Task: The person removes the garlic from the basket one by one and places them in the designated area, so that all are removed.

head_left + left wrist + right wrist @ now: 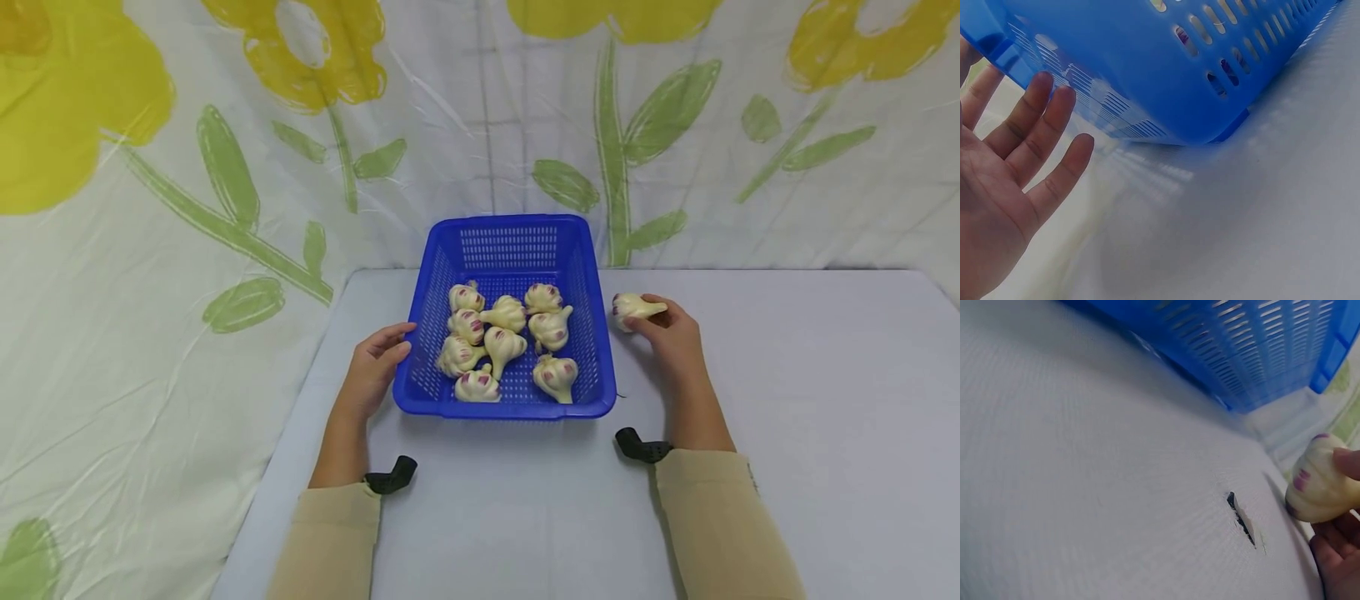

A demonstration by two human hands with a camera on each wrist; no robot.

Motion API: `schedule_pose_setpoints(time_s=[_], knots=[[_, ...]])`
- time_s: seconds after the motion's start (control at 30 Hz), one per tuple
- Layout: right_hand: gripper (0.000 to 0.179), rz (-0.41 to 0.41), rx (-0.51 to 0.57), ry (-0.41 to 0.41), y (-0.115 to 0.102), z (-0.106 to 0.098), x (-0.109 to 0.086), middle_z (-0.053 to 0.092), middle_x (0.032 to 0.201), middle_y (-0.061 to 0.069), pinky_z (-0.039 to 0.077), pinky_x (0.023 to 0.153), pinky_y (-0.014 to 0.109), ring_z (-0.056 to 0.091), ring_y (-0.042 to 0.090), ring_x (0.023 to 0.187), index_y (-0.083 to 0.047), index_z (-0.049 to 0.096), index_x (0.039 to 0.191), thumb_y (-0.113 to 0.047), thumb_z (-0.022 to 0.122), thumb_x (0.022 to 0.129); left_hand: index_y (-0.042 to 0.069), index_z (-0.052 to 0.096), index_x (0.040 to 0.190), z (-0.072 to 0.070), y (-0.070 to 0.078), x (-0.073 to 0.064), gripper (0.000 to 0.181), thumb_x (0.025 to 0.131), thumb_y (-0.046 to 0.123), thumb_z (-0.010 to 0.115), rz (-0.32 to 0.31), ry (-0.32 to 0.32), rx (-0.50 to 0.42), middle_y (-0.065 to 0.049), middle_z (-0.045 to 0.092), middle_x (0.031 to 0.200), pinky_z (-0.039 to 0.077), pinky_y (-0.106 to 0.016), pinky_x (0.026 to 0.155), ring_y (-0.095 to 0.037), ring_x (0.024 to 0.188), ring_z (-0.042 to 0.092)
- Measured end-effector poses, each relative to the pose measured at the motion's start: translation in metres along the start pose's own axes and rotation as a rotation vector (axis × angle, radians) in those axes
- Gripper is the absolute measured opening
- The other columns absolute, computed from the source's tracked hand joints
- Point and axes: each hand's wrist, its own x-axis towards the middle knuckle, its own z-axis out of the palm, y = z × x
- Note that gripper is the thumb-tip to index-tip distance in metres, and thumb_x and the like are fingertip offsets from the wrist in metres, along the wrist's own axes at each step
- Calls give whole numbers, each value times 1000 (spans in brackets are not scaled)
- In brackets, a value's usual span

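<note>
A blue plastic basket [505,410] with slotted walls stands on the table, holding several garlic bulbs [504,346], cream with purple patches. At its left rim is my left hand [375,367], fingers loosely extended; the left wrist view shows the fingertips [1060,103] right by the slotted wall. Just right of the basket, my right hand [675,337] pinches another garlic bulb [630,308] between thumb and fingers, its stem pointing right. In the right wrist view this garlic bulb [1319,481] is partly covered by the thumb.
The table [480,508] has a pale cloth, with a small dark tear [1242,520] visible close to the right hand. Behind it hangs a white curtain [442,100] with yellow flowers and green leaves. Black wrist mounts [393,475] stick out at both cuffs.
</note>
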Motion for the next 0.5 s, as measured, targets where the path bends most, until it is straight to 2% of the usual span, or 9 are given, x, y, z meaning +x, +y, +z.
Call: schedule_pose_setpoints(time_s=[0.2,0.37,0.5], knots=[[65,9,41,43,0,2,1,53,139,13,41,85,14,51,11,113,-11,46,145,-31,72,88,20,68,119,0,-1,2,26,97,11,57,1,2,7,0,66,111,54,-26,85,-13,100,63],[62,3,38,53,1,1,0,58,126,6,43,82,12,53,4,103,-9,51,139,-27,76,86,25,69,116,1,-1,1,28,96,9,57,3,-1,-20,1,66,110,55,-25,83,-12,98,63],[61,-12,54,58,3,2,1,58,125,3,43,82,12,52,2,101,-9,52,138,-23,78,84,25,69,115,2,1,0,29,96,7,56,7,-4,-47,1,67,109,55,-25,82,-11,97,63]])
